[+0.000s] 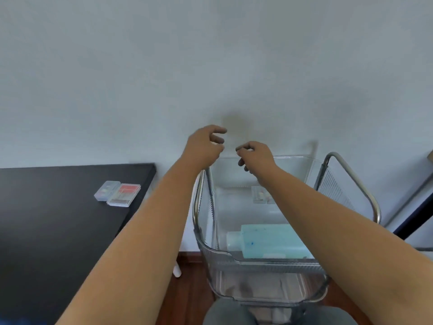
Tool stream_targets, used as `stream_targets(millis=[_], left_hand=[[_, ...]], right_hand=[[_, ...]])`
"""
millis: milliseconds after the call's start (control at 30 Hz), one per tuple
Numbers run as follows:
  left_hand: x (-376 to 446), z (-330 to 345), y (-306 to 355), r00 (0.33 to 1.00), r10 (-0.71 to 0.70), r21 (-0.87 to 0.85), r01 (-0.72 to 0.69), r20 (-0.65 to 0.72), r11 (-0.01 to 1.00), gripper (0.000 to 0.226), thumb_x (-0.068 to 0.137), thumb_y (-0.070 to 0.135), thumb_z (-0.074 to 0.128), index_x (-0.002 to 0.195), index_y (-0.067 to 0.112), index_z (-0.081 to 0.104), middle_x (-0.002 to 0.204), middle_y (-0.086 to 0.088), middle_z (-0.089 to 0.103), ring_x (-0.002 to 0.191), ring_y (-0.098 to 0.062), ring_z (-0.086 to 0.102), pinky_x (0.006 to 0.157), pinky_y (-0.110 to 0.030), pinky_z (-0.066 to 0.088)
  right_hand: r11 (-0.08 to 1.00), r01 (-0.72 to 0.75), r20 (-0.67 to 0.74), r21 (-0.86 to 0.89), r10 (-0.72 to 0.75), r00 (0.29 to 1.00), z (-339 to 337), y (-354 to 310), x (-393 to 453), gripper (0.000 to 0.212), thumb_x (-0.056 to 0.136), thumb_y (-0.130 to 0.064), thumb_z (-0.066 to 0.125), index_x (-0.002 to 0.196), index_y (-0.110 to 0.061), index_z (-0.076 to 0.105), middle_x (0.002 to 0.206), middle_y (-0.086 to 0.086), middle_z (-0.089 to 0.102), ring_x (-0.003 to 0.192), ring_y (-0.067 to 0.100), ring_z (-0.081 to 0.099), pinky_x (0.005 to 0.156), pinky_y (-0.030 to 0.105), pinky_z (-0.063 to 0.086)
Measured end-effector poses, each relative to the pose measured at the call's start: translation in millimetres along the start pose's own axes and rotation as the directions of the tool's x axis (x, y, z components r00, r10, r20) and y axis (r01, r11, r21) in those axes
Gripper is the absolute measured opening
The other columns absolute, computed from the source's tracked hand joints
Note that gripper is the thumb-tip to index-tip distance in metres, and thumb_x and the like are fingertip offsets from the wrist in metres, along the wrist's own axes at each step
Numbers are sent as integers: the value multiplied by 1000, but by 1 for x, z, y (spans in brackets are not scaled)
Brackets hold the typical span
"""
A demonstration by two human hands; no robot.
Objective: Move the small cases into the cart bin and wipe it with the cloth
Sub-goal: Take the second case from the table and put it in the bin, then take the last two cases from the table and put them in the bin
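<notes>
Two small cases lie side by side on the black table (46,219): a clear one (106,190) and a red one (123,194). A clear plastic cart bin (264,261) stands to the right of the table. Inside it lie a small clear case (259,194) at the far end and a pale blue bottle (269,240) near the front. My left hand (205,145) and my right hand (254,156) hover above the bin's far rim, fingers curled and apart, holding nothing. No cloth is visible.
The bin sits in a metal cart frame (356,177) with a wire side panel. A white wall rises behind. Wooden floor (187,289) shows between table and cart. A dark bar (412,219) slants at the right edge. My knees are at the bottom.
</notes>
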State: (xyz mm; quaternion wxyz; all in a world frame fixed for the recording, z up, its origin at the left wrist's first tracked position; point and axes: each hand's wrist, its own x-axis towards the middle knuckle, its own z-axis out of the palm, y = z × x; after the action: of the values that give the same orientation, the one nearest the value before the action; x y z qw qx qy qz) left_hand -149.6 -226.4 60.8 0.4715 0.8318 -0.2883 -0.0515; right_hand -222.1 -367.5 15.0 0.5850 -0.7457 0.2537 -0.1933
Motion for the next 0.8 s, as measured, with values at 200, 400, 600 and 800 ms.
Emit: stream_targets(millis=[200,400,600,800], left_hand=[[-40,-119,-49,964,-115,30,126,-241,992,33,86,13,66,117,25,66,98,2,71,72,-19,66,67,-32,57],[-75,-183,-129,886,-309,185,387,-345,903,34,85,16,67,118,24,64,102,3,70,93,-14,62,71,-23,43],[-92,-195,-178,814,-468,175,545,-344,820,39,85,26,69,123,20,63,121,-2,65,100,-17,58,85,-29,48],[-90,-190,-196,813,-488,115,544,-317,831,54,83,38,72,130,14,60,125,-2,65,115,-20,59,95,-32,44]], right_hand=[[984,141,180,110,-159,971,64,-49,-39,13,89,-16,57,84,-20,69,58,1,63,39,4,50,42,15,41],[987,163,352,4,-154,923,141,-61,-62,13,86,-16,54,90,-19,66,70,3,65,52,11,57,45,16,44],[986,60,434,-155,14,901,215,-39,-70,27,85,-26,61,110,-19,54,97,1,58,84,19,58,68,28,47],[967,-229,417,-110,254,873,249,-13,-74,28,83,-39,68,85,-16,52,73,4,51,58,16,47,56,29,43]])
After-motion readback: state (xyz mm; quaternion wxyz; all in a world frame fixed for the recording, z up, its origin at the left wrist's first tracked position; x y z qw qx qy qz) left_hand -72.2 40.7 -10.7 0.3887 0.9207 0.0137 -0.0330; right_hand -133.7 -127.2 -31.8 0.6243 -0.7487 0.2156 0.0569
